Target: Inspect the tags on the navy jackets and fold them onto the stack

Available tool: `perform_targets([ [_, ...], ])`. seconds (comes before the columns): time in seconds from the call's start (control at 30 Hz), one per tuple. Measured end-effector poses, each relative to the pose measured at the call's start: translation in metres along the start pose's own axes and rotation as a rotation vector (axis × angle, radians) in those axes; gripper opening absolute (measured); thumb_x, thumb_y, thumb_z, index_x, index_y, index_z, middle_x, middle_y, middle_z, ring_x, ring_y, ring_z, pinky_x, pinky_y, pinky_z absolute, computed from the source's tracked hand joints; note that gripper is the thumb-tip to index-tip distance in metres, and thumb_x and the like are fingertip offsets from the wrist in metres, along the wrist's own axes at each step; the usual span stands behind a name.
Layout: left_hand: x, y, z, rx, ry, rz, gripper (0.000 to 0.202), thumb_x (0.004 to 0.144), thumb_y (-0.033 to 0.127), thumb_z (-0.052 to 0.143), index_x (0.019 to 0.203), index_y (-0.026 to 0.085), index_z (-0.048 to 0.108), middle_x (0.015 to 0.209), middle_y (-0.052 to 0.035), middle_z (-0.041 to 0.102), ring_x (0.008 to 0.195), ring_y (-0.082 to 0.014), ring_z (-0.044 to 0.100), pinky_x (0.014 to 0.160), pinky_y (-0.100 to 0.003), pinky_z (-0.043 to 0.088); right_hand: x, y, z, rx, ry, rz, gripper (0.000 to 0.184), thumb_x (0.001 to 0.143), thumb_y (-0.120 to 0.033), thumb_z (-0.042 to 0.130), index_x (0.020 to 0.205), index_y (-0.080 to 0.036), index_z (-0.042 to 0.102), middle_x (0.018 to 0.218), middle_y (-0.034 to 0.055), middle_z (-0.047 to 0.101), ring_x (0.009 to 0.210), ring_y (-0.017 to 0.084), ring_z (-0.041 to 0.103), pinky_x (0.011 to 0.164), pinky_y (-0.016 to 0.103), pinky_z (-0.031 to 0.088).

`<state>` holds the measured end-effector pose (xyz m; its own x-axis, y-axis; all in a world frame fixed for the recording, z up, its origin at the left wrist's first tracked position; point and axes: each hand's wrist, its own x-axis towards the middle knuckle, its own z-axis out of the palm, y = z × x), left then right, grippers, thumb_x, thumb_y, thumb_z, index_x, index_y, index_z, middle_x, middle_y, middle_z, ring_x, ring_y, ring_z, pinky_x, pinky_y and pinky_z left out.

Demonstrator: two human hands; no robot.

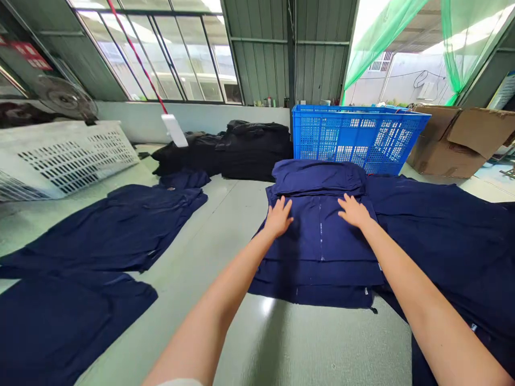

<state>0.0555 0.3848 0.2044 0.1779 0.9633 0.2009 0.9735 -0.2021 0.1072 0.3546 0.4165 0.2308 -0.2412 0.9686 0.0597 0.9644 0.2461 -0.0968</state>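
Jacket (308, 233), navy, lies on the table (225, 225) beneath and between the hands, its zip running down between them and a folded bulk just beyond the fingertips. The left hand (278, 217) is spread at its left side, the right hand (354, 212) at its right; both are loose-fingered and grasp nothing, though whether they touch the cloth I cannot tell. More navy clothes (442, 230) lie right of the right hand. Beyond it stands a blue crate (354, 140); beyond the left hand, a black pile (257, 153).
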Motion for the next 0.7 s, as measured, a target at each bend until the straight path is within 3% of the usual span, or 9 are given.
perform_targets([
  [0.03, -0.018, -0.001, 0.025, 0.011, -0.077, 0.034, 0.066, 0.092, 0.034, 0.053, 0.152, 0.023, 0.026, 0.161, -0.0176, 0.015, 0.147, -0.0338, 0.019, 0.113, -0.059, 0.026, -0.012, 0.003, 0.029, -0.014, -0.064, 0.031, 0.060, 0.092, -0.033, 0.056, 0.148, -0.020, 0.038, 0.160, 0.0166, 0.022, 0.145, 0.038, 0.022, 0.108, 0.064, 0.027],
  [0.1, -0.053, -0.003, 0.067, 0.029, -0.235, 0.045, 0.069, 0.090, 0.043, 0.055, 0.152, 0.027, 0.027, 0.162, -0.0157, 0.015, 0.148, -0.0364, 0.015, 0.111, -0.064, 0.024, -0.037, 0.009, 0.081, -0.045, -0.187, 0.128, 0.063, 0.095, -0.042, 0.048, 0.152, -0.027, 0.028, 0.162, 0.0135, 0.016, 0.146, 0.038, 0.017, 0.107, 0.068, 0.025],
  [0.2, -0.090, -0.008, 0.103, 0.104, -0.344, 0.037, 0.082, 0.082, 0.037, 0.067, 0.152, 0.034, 0.025, 0.163, -0.0118, 0.014, 0.149, -0.0364, 0.011, 0.112, -0.067, 0.017, -0.065, 0.017, 0.131, -0.070, -0.166, 0.119, 0.061, 0.099, -0.047, 0.035, 0.155, -0.028, 0.021, 0.163, 0.0099, 0.011, 0.148, 0.033, 0.011, 0.113, 0.063, 0.019],
  [0.3, -0.108, -0.012, 0.110, 0.160, -0.334, 0.014, 0.087, 0.078, 0.022, 0.068, 0.152, 0.037, 0.024, 0.163, -0.0092, 0.014, 0.149, -0.0339, 0.013, 0.114, -0.064, 0.015, -0.083, 0.017, 0.146, -0.083, -0.116, 0.085, 0.059, 0.099, -0.046, 0.032, 0.154, -0.028, 0.023, 0.163, 0.0075, 0.012, 0.149, 0.032, 0.010, 0.114, 0.062, 0.017],
  [0.47, -0.146, -0.002, 0.102, 0.136, -0.326, -0.012, 0.083, 0.078, 0.020, 0.066, 0.152, 0.028, 0.028, 0.162, -0.0140, 0.017, 0.149, -0.0330, 0.013, 0.117, -0.058, 0.017, -0.142, -0.004, 0.149, -0.062, -0.045, 0.046, 0.057, 0.099, -0.042, 0.031, 0.153, -0.025, 0.027, 0.162, 0.0092, 0.017, 0.148, 0.031, 0.015, 0.114, 0.062, 0.016],
  [0.53, -0.178, 0.008, 0.105, 0.098, -0.332, -0.005, 0.078, 0.080, 0.022, 0.063, 0.151, 0.027, 0.030, 0.161, -0.0138, 0.019, 0.149, -0.0319, 0.013, 0.118, -0.056, 0.017, -0.183, -0.018, 0.163, -0.024, -0.036, 0.006, 0.056, 0.098, -0.038, 0.032, 0.153, -0.025, 0.029, 0.162, 0.0091, 0.017, 0.149, 0.030, 0.013, 0.115, 0.060, 0.015],
  [0.7, -0.296, 0.034, 0.132, 0.022, -0.433, 0.010, 0.074, 0.084, 0.032, 0.060, 0.151, 0.026, 0.029, 0.161, -0.0132, 0.018, 0.149, -0.0304, 0.012, 0.118, -0.056, 0.017, -0.294, -0.052, 0.219, 0.107, -0.247, -0.112, 0.058, 0.095, -0.037, 0.034, 0.152, -0.028, 0.031, 0.162, 0.0057, 0.019, 0.149, 0.026, 0.015, 0.117, 0.054, 0.017],
])
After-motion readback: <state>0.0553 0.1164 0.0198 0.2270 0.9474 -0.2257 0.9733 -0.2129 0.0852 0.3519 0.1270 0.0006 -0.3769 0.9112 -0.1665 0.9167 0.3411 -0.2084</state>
